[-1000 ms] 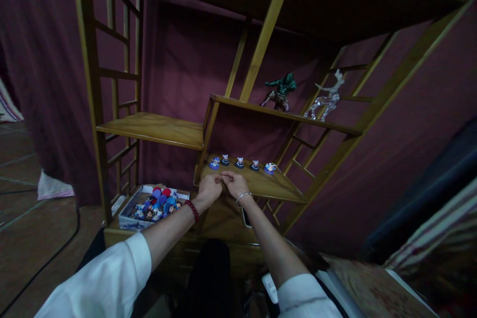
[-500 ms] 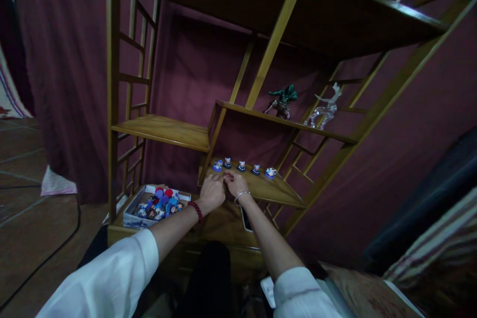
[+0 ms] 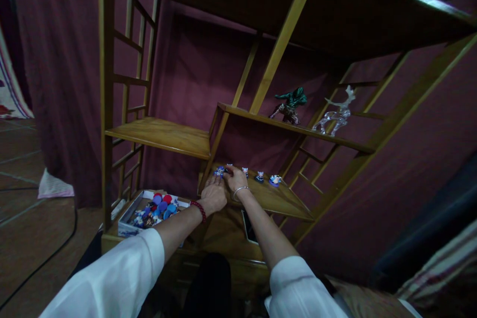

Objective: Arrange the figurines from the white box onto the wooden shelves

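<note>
Several small figurines stand in a row on the low wooden shelf (image 3: 278,202). At the left end is a blue-purple figurine (image 3: 219,171). My left hand (image 3: 214,196) lies just in front of it with fingers stretched out, their tips at its base. My right hand (image 3: 237,180) reaches over from the right, fingers bent together, with the tips against that figurine's right side. Behind my right hand the figurine beside it is mostly hidden. Farther right stand a white-and-dark figurine (image 3: 245,172), a dark-based figurine (image 3: 259,177) and a purple-based figurine (image 3: 275,180).
An open box (image 3: 128,216) of mixed figurines and coloured round pieces sits at the lower left. A phone (image 3: 249,227) lies below the shelf. Above stand a green-cloaked figure (image 3: 291,104) and a clear deer (image 3: 336,113). A wooden divider (image 3: 286,35) slants upward.
My hands have moved apart slightly. My right fingers now reach up to the leftmost figurine, covering much of its neighbour, and my left fingers have straightened. The view has shifted a little.
</note>
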A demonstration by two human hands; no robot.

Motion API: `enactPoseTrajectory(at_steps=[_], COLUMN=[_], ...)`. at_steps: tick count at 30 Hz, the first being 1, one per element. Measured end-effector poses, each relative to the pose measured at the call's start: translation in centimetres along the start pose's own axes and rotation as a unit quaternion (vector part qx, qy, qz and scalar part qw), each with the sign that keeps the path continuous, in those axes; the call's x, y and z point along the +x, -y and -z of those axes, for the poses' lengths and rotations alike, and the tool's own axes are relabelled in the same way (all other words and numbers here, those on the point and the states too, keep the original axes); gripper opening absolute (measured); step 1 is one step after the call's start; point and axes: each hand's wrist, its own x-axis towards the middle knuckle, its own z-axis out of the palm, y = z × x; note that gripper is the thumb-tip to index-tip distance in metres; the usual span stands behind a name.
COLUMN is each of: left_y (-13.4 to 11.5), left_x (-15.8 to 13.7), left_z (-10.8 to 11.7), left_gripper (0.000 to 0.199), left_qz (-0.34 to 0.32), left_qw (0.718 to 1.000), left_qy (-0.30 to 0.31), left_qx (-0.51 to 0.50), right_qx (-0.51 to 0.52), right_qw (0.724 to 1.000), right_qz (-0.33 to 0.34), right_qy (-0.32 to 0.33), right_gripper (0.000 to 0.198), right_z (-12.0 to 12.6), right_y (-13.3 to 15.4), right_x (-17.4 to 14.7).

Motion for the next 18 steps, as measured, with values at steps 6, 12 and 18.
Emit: enactPoseTrajectory(at_steps=[6,12,18], left_y=[0.0,0.3,0.8], left_x=[0.5,1.1,1.5], left_z=[-0.6,-1.1,-1.9], left_gripper=[0.049,0.048,0.048], left_qz=[-0.001,-0.006,-0.020], left_qw=[1.000,0.999,0.998], left_qy=[-0.012,-0.015,-0.019], left_qx=[0.010,0.037,0.057], right_qx=[-0.031,-0.044,-0.071], right_qw=[0.999,0.997,0.993], right_qz=[0.026,0.043,0.061], right_qy=[0.019,0.042,0.072], right_gripper=[0.032,0.034,0.032], right_z=[-0.1,-0.6,-1.3], right_y=[0.3,0.6,0.2], right_x=[1.0,1.9,2.9])
